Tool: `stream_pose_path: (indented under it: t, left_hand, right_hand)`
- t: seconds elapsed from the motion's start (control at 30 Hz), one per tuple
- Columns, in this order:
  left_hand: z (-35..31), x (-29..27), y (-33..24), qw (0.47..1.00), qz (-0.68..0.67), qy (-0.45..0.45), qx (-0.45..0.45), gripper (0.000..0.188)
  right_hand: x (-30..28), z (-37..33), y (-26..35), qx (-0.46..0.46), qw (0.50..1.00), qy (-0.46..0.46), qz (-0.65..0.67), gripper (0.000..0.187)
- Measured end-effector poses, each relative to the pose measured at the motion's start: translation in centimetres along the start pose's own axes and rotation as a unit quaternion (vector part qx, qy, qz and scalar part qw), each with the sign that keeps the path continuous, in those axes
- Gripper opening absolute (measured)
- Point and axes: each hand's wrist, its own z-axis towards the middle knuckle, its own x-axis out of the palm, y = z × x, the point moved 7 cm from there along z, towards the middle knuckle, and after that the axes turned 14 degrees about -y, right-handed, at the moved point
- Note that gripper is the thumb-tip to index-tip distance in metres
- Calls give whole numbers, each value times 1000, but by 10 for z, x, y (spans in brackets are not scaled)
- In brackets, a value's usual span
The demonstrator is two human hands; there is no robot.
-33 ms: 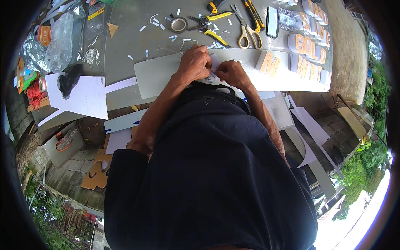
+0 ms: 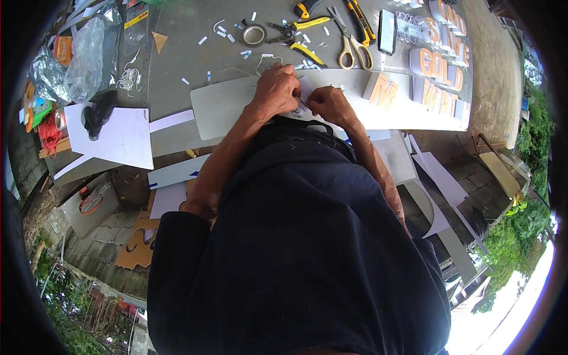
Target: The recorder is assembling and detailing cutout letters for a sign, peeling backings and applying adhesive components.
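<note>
Close to my body, at the table's near edge, both hands are closed around a small whitish piece (image 2: 305,89), mostly hidden by my fingers. My left hand (image 2: 277,89) curls over its left side, knuckles up. Opposite it, my right hand (image 2: 331,105) has its fingers bent in a pinch; their tips are hard to see. Below the piece, something clear and crumpled (image 2: 302,110) shows between the hands. A thin white wire (image 2: 269,57) runs out just beyond my left hand. Under both hands lies a long pale sheet (image 2: 219,109).
Beyond my hands lie a tape roll (image 2: 254,35), yellow-handled pliers (image 2: 307,53), scissors (image 2: 349,47), a cutter knife (image 2: 360,23) and a phone (image 2: 387,32). Block letters (image 2: 436,64) stand at right, one single block (image 2: 378,89) nearer. Plastic bags (image 2: 86,62) and paper (image 2: 118,145) are left.
</note>
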Motion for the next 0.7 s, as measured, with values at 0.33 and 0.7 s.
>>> stream_pose_path:
  t: [0.33, 0.7]
  left_hand:
    - [-2, 1, -2, 998, 51, -27, -5, 9]
    - [0, 3, 2, 1000, 5, 12, -10, 9]
  right_hand:
    - [-5, -8, 2, 18, 999, -22, 28, 22]
    - [0, -9, 5, -95, 989, -109, 36, 18]
